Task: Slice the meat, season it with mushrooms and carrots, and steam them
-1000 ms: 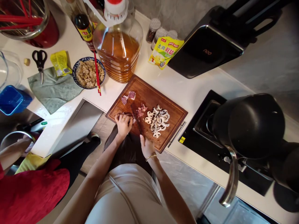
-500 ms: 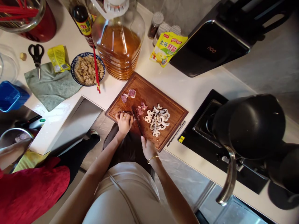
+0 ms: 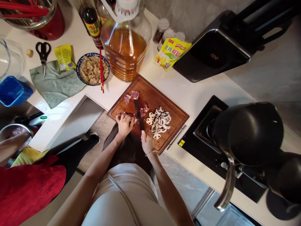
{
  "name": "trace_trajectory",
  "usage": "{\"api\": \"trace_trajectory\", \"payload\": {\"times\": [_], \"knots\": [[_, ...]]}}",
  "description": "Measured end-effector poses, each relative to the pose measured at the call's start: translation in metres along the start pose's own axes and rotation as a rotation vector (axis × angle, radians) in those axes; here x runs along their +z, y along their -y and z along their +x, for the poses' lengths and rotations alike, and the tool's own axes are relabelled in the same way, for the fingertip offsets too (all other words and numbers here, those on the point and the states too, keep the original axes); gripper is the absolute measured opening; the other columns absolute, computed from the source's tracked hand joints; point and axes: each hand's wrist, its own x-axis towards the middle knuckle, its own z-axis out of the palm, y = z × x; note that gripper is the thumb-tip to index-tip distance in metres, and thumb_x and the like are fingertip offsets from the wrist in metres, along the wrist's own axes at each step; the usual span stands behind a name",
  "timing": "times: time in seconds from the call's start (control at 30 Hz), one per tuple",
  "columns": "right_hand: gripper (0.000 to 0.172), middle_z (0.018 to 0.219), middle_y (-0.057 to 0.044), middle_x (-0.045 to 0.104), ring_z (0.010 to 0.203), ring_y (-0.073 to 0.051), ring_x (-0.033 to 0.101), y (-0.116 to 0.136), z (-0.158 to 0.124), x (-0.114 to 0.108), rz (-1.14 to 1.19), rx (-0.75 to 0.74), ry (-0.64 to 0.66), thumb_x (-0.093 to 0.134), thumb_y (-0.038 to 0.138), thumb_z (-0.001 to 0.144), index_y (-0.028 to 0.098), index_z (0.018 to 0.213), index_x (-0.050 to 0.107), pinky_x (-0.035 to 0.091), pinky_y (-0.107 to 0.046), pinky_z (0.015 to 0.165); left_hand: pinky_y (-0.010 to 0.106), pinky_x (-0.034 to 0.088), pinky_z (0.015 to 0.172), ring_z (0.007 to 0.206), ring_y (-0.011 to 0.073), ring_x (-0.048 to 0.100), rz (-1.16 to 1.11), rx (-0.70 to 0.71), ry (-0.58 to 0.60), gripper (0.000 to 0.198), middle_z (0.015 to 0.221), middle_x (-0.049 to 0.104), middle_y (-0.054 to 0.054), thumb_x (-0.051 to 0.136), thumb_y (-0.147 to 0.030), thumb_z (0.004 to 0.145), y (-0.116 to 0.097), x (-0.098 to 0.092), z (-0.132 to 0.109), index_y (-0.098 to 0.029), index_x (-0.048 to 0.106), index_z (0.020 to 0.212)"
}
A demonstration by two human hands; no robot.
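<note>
My right hand (image 3: 148, 143) grips a dark-bladed knife (image 3: 138, 113) by its handle, which the fingers mostly hide. The blade points away from me over the wooden cutting board (image 3: 168, 99), its broad side showing. Curled fingers of my left hand (image 3: 125, 126) press on a piece of raw meat (image 3: 134, 119) at the board's near left edge, just left of the blade. Small cut meat pieces (image 3: 145, 109) lie right of the knife. Two meat chunks (image 3: 134, 95) rest beyond its tip. Sliced mushrooms (image 3: 160, 123) are heaped on the right part of the board.
Behind the board stand a large oil jug (image 3: 128, 47) and a bowl of food (image 3: 91, 69) with red chopsticks across it. A knife block (image 3: 211, 51) and a black pot (image 3: 254, 131) on the stove are at right. At left, another person's arm (image 3: 11, 146) reaches into a bowl.
The knife has shifted away from me and left, its tip now closer to the two chunks, and the blade has turned to show more of its side. My left hand stays on the meat.
</note>
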Motion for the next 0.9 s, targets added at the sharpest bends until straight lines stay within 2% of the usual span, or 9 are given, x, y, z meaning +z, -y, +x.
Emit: {"api": "trace_trajectory", "payload": {"times": [0.1,0.17,0.23,0.37,0.67,0.77,0.9], "knots": [[0.07,0.083,-0.012,0.071,0.073,-0.02,0.066,-0.001,-0.01,-0.004,-0.029,-0.007,0.03,0.013,0.056,0.096,0.013,0.096,0.068,0.046,-0.028,0.067,0.05,0.016,0.107,0.118,0.0271,0.051,-0.034,0.025,0.004,0.017,0.11,0.069,0.004,0.053,-0.036,0.089,0.0,-0.003,-0.003,-0.026,0.063,0.098],[0.068,0.079,-0.012,0.07,0.07,-0.019,0.066,-0.003,-0.014,-0.004,-0.056,-0.004,0.06,0.014,0.054,0.097,0.013,0.094,0.068,0.046,-0.028,0.065,0.05,0.016,0.108,0.12,0.0277,0.05,-0.036,0.051,0.009,0.02,0.112,0.068,0.005,0.054,-0.038,0.087,0.001,-0.003,-0.004,-0.026,0.062,0.101],[0.067,0.073,-0.012,0.069,0.066,-0.019,0.065,-0.004,-0.017,-0.004,-0.091,-0.004,0.08,0.015,0.053,0.097,0.012,0.091,0.069,0.045,-0.028,0.063,0.05,0.016,0.107,0.119,0.0275,0.051,-0.025,0.064,0.005,0.019,0.109,0.069,0.005,0.053,-0.037,0.088,0.003,-0.002,-0.005,-0.025,0.062,0.099],[0.063,0.077,-0.013,0.069,0.074,-0.022,0.066,-0.003,-0.018,-0.003,-0.149,-0.016,0.059,0.018,0.051,0.098,0.012,0.095,0.068,0.044,-0.028,0.065,0.051,0.017,0.106,0.116,0.027,0.053,0.013,0.053,-0.017,0.015,0.101,0.07,0.005,0.05,-0.033,0.089,0.005,0.004,-0.004,-0.024,0.062,0.089],[0.063,0.083,-0.015,0.071,0.079,-0.024,0.067,-0.009,-0.04,-0.014,-0.162,-0.011,0.119,0.018,0.049,0.098,0.012,0.097,0.069,0.046,-0.029,0.066,0.053,0.019,0.104,0.112,0.0282,0.054,0.054,0.046,-0.009,0.014,0.103,0.07,0.005,0.051,-0.031,0.089,0.007,0.013,-0.002,-0.023,0.061,0.084],[0.06,0.086,-0.016,0.071,0.08,-0.025,0.068,-0.005,-0.034,-0.01,-0.165,0.018,0.138,0.021,0.048,0.098,0.011,0.102,0.068,0.047,-0.03,0.068,0.053,0.019,0.104,0.112,0.0289,0.054,0.055,0.045,0.013,0.013,0.104,0.07,0.006,0.05,-0.03,0.089,0.007,0.013,-0.002,-0.023,0.061,0.084],[0.054,0.088,-0.016,0.071,0.079,-0.025,0.068,0.012,-0.006,0.01,-0.166,0.077,0.096,0.027,0.047,0.098,0.011,0.11,0.066,0.047,-0.03,0.07,0.052,0.022,0.102,0.112,0.0294,0.053,0.073,0.038,0.02,0.013,0.102,0.07,0.006,0.05,-0.029,0.089,0.004,0.009,-0.003,-0.023,0.061,0.085]]}}
